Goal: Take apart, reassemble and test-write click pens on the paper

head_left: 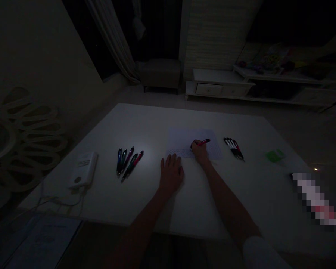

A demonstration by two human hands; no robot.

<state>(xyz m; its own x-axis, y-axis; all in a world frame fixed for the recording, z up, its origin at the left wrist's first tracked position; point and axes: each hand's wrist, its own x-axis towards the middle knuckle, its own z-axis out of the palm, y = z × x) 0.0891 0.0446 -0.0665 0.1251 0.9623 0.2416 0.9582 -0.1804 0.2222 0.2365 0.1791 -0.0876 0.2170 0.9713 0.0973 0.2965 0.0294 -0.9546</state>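
Note:
My right hand (200, 152) grips a red pen (203, 142) with its tip on a sheet of white paper (184, 142). My left hand (171, 175) lies flat on the white table (106, 130), its fingertips at the near edge of the sheet and nothing in it. To the left of that hand lies a fanned group of several dark pens (130, 165) with coloured barrels. Right of the sheet, a second group of several black and red pens (234, 148) lies close together.
A white plastic device (83, 170) with a cable sits at the table's left. Further right are a green object (274, 155) and a pixelated blurred item (316, 200). A blue folder (42, 241) lies below the near left corner. The room is dim.

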